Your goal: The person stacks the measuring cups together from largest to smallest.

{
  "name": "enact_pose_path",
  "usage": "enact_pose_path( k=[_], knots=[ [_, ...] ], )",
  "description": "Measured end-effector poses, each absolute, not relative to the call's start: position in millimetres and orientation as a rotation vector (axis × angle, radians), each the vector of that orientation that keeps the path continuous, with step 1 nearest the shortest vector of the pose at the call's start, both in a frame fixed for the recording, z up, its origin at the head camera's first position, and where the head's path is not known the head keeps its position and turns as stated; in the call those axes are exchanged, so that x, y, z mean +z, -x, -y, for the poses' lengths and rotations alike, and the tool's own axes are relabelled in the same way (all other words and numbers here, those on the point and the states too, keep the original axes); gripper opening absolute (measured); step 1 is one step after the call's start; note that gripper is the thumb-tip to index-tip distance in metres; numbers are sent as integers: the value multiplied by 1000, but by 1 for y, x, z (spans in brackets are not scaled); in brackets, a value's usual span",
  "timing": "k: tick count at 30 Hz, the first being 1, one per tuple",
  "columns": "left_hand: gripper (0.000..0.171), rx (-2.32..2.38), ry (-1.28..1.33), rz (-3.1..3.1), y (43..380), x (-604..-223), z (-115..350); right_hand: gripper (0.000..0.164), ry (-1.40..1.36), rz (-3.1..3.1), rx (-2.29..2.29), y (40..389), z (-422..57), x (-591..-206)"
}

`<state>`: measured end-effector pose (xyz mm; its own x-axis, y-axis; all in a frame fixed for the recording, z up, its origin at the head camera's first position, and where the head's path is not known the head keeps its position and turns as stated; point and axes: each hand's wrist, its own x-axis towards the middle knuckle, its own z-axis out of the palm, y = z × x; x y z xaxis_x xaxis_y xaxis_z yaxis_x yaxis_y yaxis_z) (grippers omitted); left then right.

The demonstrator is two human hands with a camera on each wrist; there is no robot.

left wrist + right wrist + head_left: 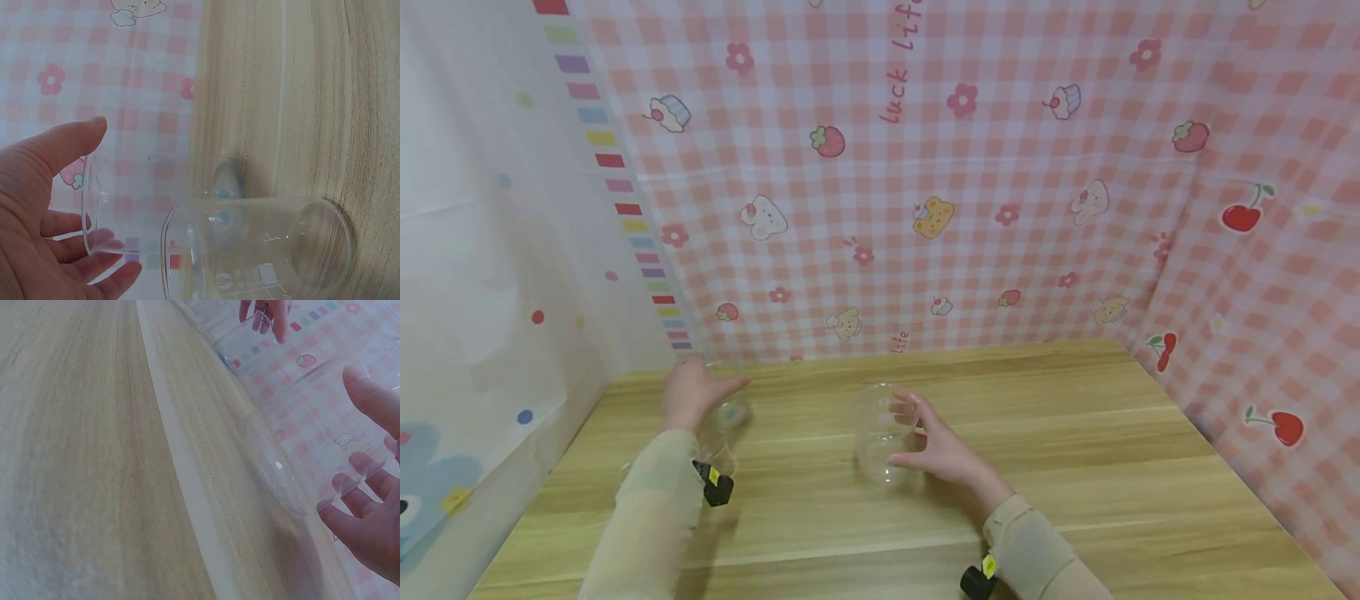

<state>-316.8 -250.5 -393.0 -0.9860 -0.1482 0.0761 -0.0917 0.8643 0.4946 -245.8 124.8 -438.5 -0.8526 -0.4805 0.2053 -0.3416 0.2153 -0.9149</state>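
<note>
At the back left, my left hand (692, 393) is at the rim of a clear glass beaker (735, 410), its thumb stretched out to one side. In the left wrist view the thumb tip stands just off that rim and the fingers lie behind the glass. Close beside it stands a second beaker (262, 250) with white printed markings. Near the middle of the table, my right hand (936, 442) holds a larger clear beaker (876, 433) from its right side, thumb in front and fingers behind, seen through the glass.
The wood-grain table (1075, 433) meets a pink checked cloth (1000, 167) at the back. A white cloth (490, 250) hangs at the left, and another checked cloth (1285, 317) borders the right edge. Both forearms wear beige wraps with small black cameras.
</note>
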Motion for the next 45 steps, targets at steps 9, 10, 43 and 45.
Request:
enact_pose_path(
  k=[9,10,43,45],
  knots=[
    [86,-811,-156,2944,317,-390,250,88,788,-2338,-1716,251,-125,-444],
    [85,-818,-149,2944,318,-390,250,89,788,-2339,-1716,253,-125,-447],
    [73,-719,235,2907,309,-385,213,91,821,-2338,-1740,266,-129,-471],
    [73,-712,264,2895,308,-385,210,91,819,-2341,-1735,267,-130,-472]
  ],
)
